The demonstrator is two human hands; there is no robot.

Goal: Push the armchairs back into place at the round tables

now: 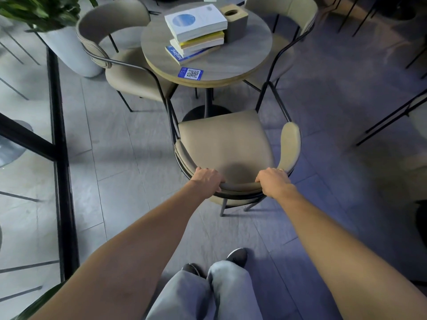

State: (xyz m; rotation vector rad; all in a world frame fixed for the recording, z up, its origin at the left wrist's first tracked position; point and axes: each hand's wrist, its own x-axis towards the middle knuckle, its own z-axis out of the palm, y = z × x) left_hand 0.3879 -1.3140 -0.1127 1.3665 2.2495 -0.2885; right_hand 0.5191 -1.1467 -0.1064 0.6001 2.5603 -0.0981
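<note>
A beige armchair [225, 144] with a thin black metal frame stands in front of me, its seat facing the round wooden table [242, 58]. My left hand [208, 182] grips the left part of its curved backrest. My right hand [273, 181] grips the right part of the same backrest. The chair's front edge sits a short way out from the table's rim, over the black table base. Two more beige armchairs are at this table, one on the left [129, 72] and one on the right [286, 26], both tucked close.
A stack of books [196, 28], a wooden tissue box [235, 21] and a blue QR card [190, 73] lie on the table. A white planter [71, 51] and a glass partition with a black frame [57, 139] run along the left. Another chair's legs [397, 114] stand at the right.
</note>
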